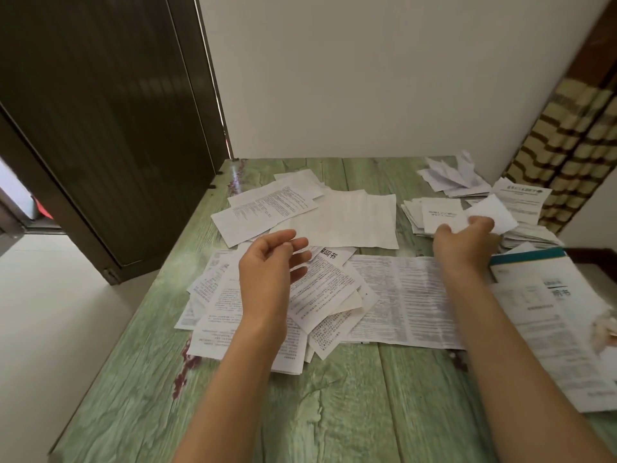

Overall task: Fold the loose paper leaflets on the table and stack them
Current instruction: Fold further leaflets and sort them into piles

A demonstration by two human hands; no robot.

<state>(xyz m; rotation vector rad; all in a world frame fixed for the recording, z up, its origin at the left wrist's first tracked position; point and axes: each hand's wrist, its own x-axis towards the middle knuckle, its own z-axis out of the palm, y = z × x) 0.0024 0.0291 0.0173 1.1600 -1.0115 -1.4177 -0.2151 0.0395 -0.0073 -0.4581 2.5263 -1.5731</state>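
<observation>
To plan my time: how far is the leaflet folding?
Done: a stack of folded white paper leaflets lies far right. In hand: the right hand pinches one folded white leaflet at that stack; the left hand is empty. Left: many loose printed sheets lie unfolded.

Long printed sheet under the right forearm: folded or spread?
Spread. The long sheet lies flat at full length on the table, print up, with no part doubled over.
</observation>
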